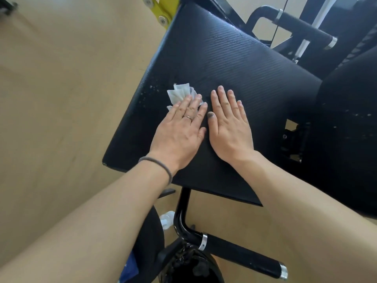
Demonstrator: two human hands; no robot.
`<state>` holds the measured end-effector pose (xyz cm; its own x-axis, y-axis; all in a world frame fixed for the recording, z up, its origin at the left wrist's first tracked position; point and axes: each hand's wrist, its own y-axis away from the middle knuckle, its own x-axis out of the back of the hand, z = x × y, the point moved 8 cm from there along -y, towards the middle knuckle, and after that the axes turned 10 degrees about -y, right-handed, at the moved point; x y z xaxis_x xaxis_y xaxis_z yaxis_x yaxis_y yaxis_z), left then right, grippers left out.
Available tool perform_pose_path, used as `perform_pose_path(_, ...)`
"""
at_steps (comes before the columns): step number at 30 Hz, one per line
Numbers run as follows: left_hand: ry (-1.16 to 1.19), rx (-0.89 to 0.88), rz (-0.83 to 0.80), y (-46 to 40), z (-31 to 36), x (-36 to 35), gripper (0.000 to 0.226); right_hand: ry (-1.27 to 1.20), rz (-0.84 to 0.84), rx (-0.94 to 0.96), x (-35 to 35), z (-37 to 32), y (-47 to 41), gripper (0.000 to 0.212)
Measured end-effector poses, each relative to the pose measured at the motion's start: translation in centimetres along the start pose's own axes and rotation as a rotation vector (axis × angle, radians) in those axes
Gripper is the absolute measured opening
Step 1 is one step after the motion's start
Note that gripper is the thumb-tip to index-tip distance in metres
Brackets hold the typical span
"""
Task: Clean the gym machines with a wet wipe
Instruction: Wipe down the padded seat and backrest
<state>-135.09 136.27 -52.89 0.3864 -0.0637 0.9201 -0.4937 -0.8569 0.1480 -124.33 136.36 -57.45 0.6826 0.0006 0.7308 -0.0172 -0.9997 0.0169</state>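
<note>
Both forearms reaching forward, left hand [179, 127] flat, straight fingers pressing wipe [180, 94] onto black pad [234, 64], right hand [229, 123] flat beside it, fingers spread.

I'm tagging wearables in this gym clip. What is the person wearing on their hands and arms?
The left hand has a thin ring on one finger and a dark corded band round the wrist. The right hand wears nothing, though its thumb tip has a dark smudge. Both forearms are bare, no sleeves in view.

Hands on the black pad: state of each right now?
Left hand: open, flat fingers pressing the white wet wipe onto the black pad.
Right hand: open, flat on the pad, holding nothing.
</note>
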Motion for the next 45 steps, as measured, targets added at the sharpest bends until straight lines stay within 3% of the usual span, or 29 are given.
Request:
perform_pose_path(5,0.131,0.108,0.012,1.6,-4.7,-0.6,0.058,0.037,0.035,0.001,0.0,0.1,-0.2,0.059)
perform_pose_path(9,0.336,0.425,-0.122,3.8,-11.3,-2.2,0.06,0.074,0.053,-0.011,-0.1,0.0,0.1,0.06)
perform_pose_path(11,0.352,0.361,-0.044,3.6,-10.0,-0.8,0.059,0.092,0.059,-0.013,-0.2,-0.1,0.1,0.06)
perform_pose_path(15,0.197,-0.024,0.03,3.5,-2.3,0.6,0.056,0.106,0.069,-0.015,-0.1,0.0,-0.1,0.06)
perform_pose_path(23,0.203,0.105,-0.065,-4.5,-7.7,0.1,0.063,0.108,0.095,-0.009,0.0,0.0,-0.1,0.06)
perform_pose_path(27,0.194,0.201,-0.065,-2.8,-6.4,-0.3,0.066,0.107,0.099,0.001,0.0,0.1,-0.1,0.06)
perform_pose_path(31,0.122,-0.05,-0.065,3.1,-2.5,-0.7,0.062,0.101,0.093,-0.004,0.0,0.0,0.0,0.059)
perform_pose_path(34,0.06,-0.161,0.001,0.6,-5.0,-0.5,0.062,0.099,0.103,-0.01,0.0,0.0,0.1,0.059)
perform_pose_path(41,0.157,0.049,0.0,-5.3,-8.7,-0.6,0.056,0.076,0.13,-0.001,0.3,0.0,0.0,0.058)
perform_pose_path(45,0.365,0.38,-0.047,-2.5,-10.9,-1.4,0.055,0.075,0.116,-0.007,0.3,0.0,0.0,0.058)
